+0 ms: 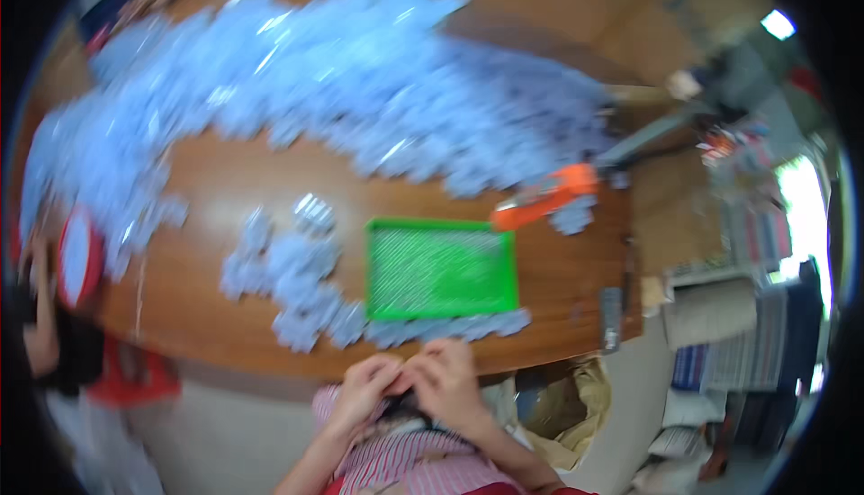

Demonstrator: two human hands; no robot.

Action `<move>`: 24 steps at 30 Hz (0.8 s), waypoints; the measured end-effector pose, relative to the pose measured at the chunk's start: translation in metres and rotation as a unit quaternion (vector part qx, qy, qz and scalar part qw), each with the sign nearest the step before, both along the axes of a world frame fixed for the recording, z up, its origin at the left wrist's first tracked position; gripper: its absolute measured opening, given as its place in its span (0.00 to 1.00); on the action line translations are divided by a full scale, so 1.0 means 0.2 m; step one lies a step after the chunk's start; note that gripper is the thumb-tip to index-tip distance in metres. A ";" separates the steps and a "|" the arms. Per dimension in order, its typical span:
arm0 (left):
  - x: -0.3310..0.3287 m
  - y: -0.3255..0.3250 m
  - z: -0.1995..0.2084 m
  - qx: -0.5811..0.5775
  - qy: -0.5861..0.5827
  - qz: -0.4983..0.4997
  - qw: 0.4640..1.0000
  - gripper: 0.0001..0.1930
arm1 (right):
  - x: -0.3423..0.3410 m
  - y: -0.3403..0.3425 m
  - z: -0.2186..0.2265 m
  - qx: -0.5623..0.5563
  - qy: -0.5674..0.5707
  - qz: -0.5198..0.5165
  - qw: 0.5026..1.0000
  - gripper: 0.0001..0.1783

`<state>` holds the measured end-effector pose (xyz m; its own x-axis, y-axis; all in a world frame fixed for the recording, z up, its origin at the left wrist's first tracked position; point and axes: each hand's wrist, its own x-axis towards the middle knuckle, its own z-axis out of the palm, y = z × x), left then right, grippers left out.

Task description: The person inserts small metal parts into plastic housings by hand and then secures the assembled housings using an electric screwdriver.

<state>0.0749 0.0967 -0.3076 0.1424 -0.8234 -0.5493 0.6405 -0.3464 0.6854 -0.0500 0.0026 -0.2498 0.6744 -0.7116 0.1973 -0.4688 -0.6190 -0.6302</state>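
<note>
My left hand [364, 389] and my right hand [447, 382] meet close together just below the near edge of the wooden table [225, 189], fingers curled around something small and dark between them; blur hides what it is. Right above them on the table lies a green mesh tray [441, 270]. Small pale blue packets [297, 279] lie in a loose cluster to the tray's left and along its near edge. A big heap of the same pale blue packets [360, 72] covers the far half of the table.
An orange tool [546, 196] lies beyond the tray's far right corner. A red-rimmed round object [79, 256] sits at the table's left end beside another person [63, 351]. Cardboard boxes [630, 9] stand behind the table, shelves and stacked goods [747, 315] to the right.
</note>
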 end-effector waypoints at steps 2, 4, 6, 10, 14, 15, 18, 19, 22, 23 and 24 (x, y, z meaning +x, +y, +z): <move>-0.01 -0.01 0.02 -0.016 0.032 -0.011 0.999 0.12 | -0.01 0.01 0.00 0.046 0.001 -0.031 0.998 0.07; 0.00 -0.02 0.03 0.007 0.059 0.010 0.998 0.13 | 0.01 0.00 -0.03 0.110 -0.020 -0.036 0.993 0.06; -0.03 0.02 -0.01 -0.006 0.109 0.042 0.993 0.13 | 0.02 0.01 -0.05 0.129 -0.008 -0.031 0.991 0.06; -0.02 0.01 -0.01 0.058 0.125 0.070 0.988 0.16 | 0.05 -0.01 -0.14 0.035 -0.011 -0.043 0.998 0.08; 0.04 0.02 -0.02 0.094 0.121 0.074 0.985 0.24 | 0.09 -0.02 -0.21 -0.022 -0.018 -0.040 0.999 0.10; 0.06 0.01 -0.01 0.108 0.127 0.074 0.983 0.24 | 0.09 -0.02 -0.23 -0.039 -0.021 -0.032 0.999 0.10; 0.06 -0.01 -0.04 0.107 0.136 0.065 0.983 0.24 | 0.12 -0.03 -0.26 -0.032 -0.013 -0.033 0.999 0.09; 0.06 -0.02 -0.05 0.102 0.128 0.060 0.985 0.24 | 0.13 -0.03 -0.27 -0.035 -0.016 -0.032 0.999 0.09; 0.05 -0.03 -0.06 0.089 0.134 0.077 0.984 0.23 | 0.13 -0.04 -0.28 -0.042 -0.005 -0.033 0.999 0.09; 0.05 -0.03 -0.06 0.090 0.134 0.078 0.984 0.23 | 0.13 -0.04 -0.28 -0.041 -0.005 -0.032 0.999 0.09; 0.05 -0.03 -0.06 0.090 0.131 0.077 0.984 0.23 | 0.13 -0.05 -0.28 -0.044 -0.002 -0.031 0.999 0.09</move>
<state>0.0846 0.0902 -0.3198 0.0919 -0.6886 -0.7193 0.8418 -0.3322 0.4255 -0.0236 -0.0075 -0.3057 0.6280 -0.7320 0.2641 -0.5058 -0.6419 -0.5763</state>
